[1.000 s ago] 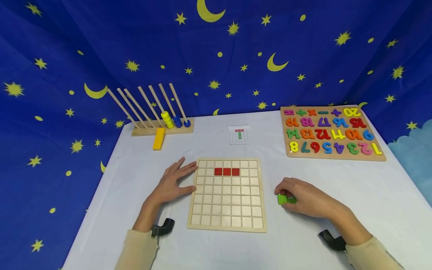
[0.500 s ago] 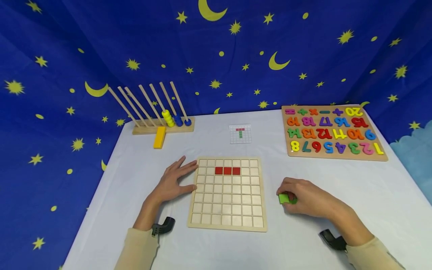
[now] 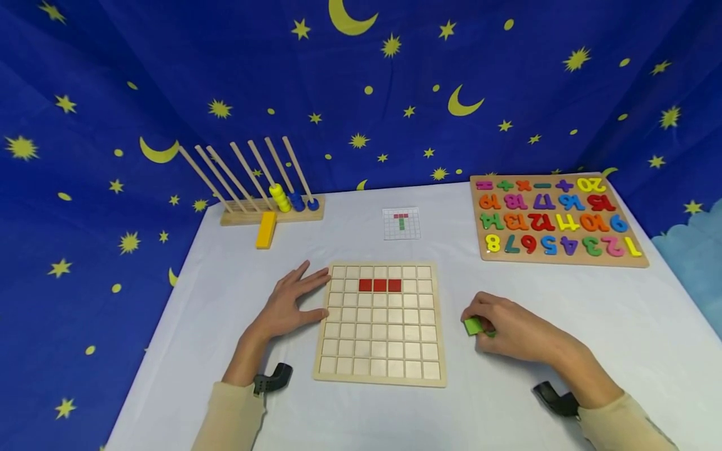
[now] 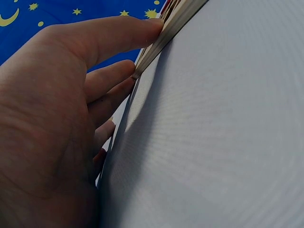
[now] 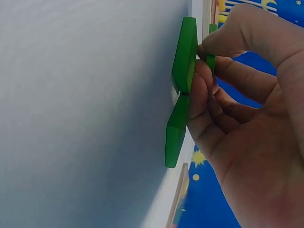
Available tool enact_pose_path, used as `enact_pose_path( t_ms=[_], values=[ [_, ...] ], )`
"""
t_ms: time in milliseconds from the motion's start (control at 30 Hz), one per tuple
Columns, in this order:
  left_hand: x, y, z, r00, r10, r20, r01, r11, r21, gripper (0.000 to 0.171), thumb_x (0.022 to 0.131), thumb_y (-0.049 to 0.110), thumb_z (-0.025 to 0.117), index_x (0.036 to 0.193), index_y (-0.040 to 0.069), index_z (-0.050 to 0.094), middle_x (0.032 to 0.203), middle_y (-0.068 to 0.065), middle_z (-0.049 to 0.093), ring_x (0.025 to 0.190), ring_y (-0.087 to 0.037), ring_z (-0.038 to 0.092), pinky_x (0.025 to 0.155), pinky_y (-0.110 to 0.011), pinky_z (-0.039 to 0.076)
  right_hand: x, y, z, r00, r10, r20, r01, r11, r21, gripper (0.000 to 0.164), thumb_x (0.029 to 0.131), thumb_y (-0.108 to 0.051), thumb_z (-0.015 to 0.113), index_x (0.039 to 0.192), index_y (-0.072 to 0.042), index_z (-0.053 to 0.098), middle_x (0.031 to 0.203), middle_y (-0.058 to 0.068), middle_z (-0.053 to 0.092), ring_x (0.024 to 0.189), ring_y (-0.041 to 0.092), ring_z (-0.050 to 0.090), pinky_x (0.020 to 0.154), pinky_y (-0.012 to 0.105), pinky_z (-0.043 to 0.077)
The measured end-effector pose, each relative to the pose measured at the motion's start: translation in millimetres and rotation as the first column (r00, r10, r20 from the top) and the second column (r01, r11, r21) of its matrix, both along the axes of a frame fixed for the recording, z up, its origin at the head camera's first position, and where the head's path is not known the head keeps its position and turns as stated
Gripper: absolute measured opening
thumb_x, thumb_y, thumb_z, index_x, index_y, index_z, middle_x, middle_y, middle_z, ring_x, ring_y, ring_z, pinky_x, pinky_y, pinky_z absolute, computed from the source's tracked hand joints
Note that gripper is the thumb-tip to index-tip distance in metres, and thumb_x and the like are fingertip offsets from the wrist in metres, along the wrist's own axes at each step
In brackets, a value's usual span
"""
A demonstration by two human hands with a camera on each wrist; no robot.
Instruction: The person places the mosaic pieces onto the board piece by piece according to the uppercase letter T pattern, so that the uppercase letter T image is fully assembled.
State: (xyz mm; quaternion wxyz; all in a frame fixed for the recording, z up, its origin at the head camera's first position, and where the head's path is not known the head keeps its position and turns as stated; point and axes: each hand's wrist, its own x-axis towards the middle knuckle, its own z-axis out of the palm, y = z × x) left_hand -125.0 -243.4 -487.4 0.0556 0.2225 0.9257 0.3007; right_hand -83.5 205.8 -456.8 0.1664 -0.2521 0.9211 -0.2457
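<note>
My left hand point(image 3: 286, 308) lies beside the pale wooden grid board point(image 3: 378, 332), fingers spread. Its thumb and fingertips rest along the board's left edge, as the left wrist view also shows. Three red square tiles point(image 3: 380, 285) sit side by side in the board's second row from the top. Right of the board, my right hand point(image 3: 512, 327) pinches a green square tile point(image 3: 472, 326) between thumb and fingers. Two more green tiles, an upper one point(image 5: 185, 54) and a lower one point(image 5: 176, 133), lie under the curled fingers in the right wrist view.
A small card point(image 3: 389, 232) with a red and green T on a grid lies behind the board. At back left stands a wooden peg abacus point(image 3: 228, 219), a yellow block point(image 3: 266, 230) before it. The number puzzle board point(image 3: 558, 260) lies back right; a blue star-patterned curtain point(image 3: 406, 81) hangs behind.
My right hand has risen slightly, and the pinched green tile has tilted. The left hand stays at the board's edge, and the red tiles have not moved.
</note>
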Motion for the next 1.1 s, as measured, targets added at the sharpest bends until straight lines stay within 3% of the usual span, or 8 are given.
enact_pose_path(
  t_ms=[367,767,1100],
  values=[
    [1.5,2,2.4,1.0,0.011,0.011,-0.011,1.0,0.003,0.07,0.081,0.049,0.073,0.142,0.025,0.05,0.15,0.012,0.037,0.145,-0.024,0.011,0.11,-0.055,0.011,-4.8,5,2.5,1.0,0.023,0.005,-0.023,0.999,-0.022,0.03,0.075,-0.016,0.074,0.104,-0.021,0.073,0.088,-0.015,0.053,0.076,0.007,0.052,0.067,0.024,0.046],
    [0.3,1,1.2,1.0,0.011,0.0,-0.011,1.0,0.002,0.07,0.08,0.05,0.074,0.141,0.026,0.051,0.149,0.013,0.038,0.145,-0.023,0.012,0.11,-0.055,0.011,-14.7,1,2.9,0.999,0.047,-0.024,-0.049,0.996,-0.077,0.032,0.079,-0.018,0.076,0.111,-0.018,0.072,0.097,-0.016,0.057,0.083,0.006,0.056,0.074,0.026,0.051],
    [-0.1,0,-0.1,1.0,0.006,-0.004,-0.006,1.0,0.009,0.069,0.08,0.049,0.074,0.141,0.026,0.051,0.149,0.014,0.038,0.145,-0.023,0.012,0.11,-0.054,0.011,-23.5,-3,4.5,0.999,0.049,-0.003,-0.049,0.995,-0.089,0.031,0.083,-0.021,0.076,0.114,-0.019,0.072,0.093,-0.016,0.057,0.081,0.011,0.054,0.068,0.025,0.047]
  ],
)
